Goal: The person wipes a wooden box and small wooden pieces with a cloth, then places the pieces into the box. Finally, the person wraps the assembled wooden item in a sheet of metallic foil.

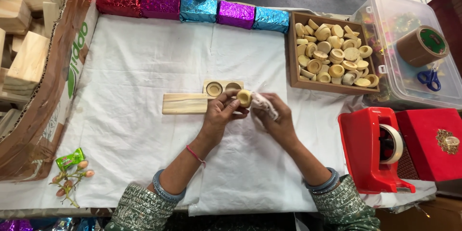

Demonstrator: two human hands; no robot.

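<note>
Far left of the fingers, a torn cardboard box holds pale wooden blocks; below it, near the surface's front edge, lie a small green packet and a sprig of pinkish buds. Just left of the fingers a flat wooden slat lies on the white cloth, touching a small wooden holder with two round recesses, which sits just above the left hand. The left hand's fingers grip a small round wooden cup, held just above the cloth. The right hand is closed on a wad of white rag, pressed against the cup. Along the far edge runs a row of foil-wrapped blocks, red, magenta and blue. Right of the fingers, a wooden tray is heaped with similar cups. Further right stand a clear plastic bin with a brown tape roll and blue scissors on its lid, a red tape dispenser and a red box.
</note>
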